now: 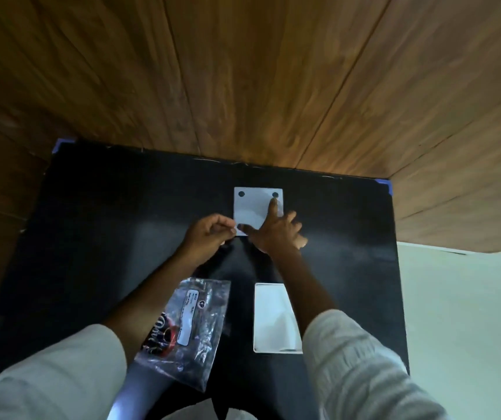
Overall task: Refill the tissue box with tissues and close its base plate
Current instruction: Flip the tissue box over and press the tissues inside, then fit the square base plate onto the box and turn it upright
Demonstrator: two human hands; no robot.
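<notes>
A white square base plate (pixel 252 207) with two black dots near its far edge lies on the black table (pixel 91 222), towards the back middle. I cannot tell whether the tissue box is beneath it. My left hand (pixel 210 237) pinches the plate's near-left corner with curled fingers. My right hand (pixel 276 234) rests spread on the plate's near-right part, its index finger stretched towards the right dot. A white rectangular object (pixel 273 316), either a tissue stack or a box part, lies near me under my right forearm.
A crumpled clear plastic bag (pixel 188 325) with a white label and red-black print lies near the front, between my forearms. Wood-panelled walls rise behind the table's far edge. Blue tape marks the table's far corners (pixel 387 184). A pale floor shows at the right.
</notes>
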